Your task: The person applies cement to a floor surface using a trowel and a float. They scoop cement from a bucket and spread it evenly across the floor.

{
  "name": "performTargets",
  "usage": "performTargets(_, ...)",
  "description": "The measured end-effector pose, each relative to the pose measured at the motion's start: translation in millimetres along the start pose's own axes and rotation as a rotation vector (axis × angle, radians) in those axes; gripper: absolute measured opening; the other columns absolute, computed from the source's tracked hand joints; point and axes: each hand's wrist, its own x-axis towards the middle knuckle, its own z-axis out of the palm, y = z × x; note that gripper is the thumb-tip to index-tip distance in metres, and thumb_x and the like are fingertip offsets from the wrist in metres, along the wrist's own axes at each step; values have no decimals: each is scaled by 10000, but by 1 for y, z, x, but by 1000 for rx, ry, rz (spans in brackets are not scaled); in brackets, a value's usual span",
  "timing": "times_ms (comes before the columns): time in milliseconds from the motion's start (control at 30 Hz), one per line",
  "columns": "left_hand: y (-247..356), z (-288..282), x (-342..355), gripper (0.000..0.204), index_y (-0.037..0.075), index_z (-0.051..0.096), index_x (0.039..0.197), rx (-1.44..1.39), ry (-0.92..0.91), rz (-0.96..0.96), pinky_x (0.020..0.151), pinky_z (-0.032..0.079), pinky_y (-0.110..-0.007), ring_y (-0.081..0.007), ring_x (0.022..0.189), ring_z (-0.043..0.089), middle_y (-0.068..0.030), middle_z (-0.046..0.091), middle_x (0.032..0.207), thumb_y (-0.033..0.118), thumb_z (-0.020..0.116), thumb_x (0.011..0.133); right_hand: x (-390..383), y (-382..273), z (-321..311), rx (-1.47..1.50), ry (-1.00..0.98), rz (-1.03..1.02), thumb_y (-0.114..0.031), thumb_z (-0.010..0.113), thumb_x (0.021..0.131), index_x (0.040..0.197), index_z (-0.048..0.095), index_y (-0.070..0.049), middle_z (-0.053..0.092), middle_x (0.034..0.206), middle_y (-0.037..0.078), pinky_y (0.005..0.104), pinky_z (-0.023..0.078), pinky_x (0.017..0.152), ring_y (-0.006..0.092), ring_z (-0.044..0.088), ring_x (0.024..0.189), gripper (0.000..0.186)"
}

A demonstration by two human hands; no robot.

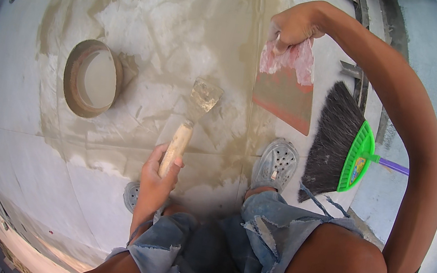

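My left hand [156, 181] is closed round the wooden handle of a putty knife [177, 144], whose smeared metal blade points away from me above the floor. Farther off to the right, my right hand [295, 28] pinches the top edge of a flat reddish spreader [286, 93], coated pink and white near my fingers. Whether its lower edge touches the floor I cannot tell. Grey-brown grout-like paste [236, 54] is smeared over the pale floor tiles [73, 185] beneath both tools. To the left stands a round, paste-stained pan [70, 83] with grey paste inside.
A broom [333, 142] with black bristles, a green head and a purple stick lies by my right knee. My grey clogs [276, 165] stand on the tiles. Dark metal bars [355, 72] lie along the pale blue surface at the right. Assorted items crowd the far left edge.
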Motion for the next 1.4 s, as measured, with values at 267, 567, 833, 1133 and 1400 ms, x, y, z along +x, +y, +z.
performTargets(267,-9,-5,0,471,-12,578,1408,-18,20,49,481,338,-201,-7,565,444,-21,661,933,295,708,1076,-46,-18,57,-226,175,-106,-123,619,868,1127,684,93,725,931,263,492,559,797,377,724,877,344)
performTargets(567,2,-5,-1,445,26,596,1409,2,-6,0,566,436,-245,-54,653,526,-1,636,887,274,711,1057,-104,28,23,-276,840,-128,-243,646,1022,1554,531,4,688,1326,277,418,505,1077,396,673,1216,598)
performTargets(833,9,6,14,433,31,605,1407,22,-66,65,581,454,-251,-59,670,553,2,620,872,254,711,1051,-16,62,-1,-241,1339,90,-117,621,909,1582,447,70,760,1021,283,536,583,886,456,738,979,720)
performTargets(1133,1,20,21,456,3,558,1435,3,-87,95,500,390,-217,-29,596,493,-8,662,908,239,703,1072,9,42,-8,-125,1292,83,-151,653,928,1631,369,56,758,962,258,550,591,825,443,745,950,786)
performTargets(1400,-3,13,14,386,-18,566,1385,-46,-50,126,469,368,-216,-24,549,465,-22,659,910,209,663,1088,11,113,78,348,1631,68,-313,774,956,1582,488,20,754,1191,300,468,559,985,421,751,1098,764)
